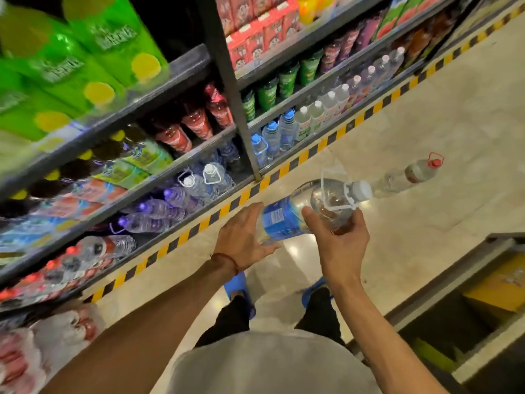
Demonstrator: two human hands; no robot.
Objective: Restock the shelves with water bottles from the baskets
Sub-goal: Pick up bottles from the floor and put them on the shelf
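At frame centre the right hand point(339, 243) curls round the shoulder of the tilted water bottle point(284, 220) while the left hand point(244, 237), fingers straight, seems to brace its base, so a one-sided hold could let it slip or knock shelf bottles point(211, 176) at left.

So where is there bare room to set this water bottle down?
A dark gap on the bottom shelf between the white-capped bottles and the upright post. Bare floor between the striped edge and the red-capped bottle. Crowded: the blue-capped row right of the post.
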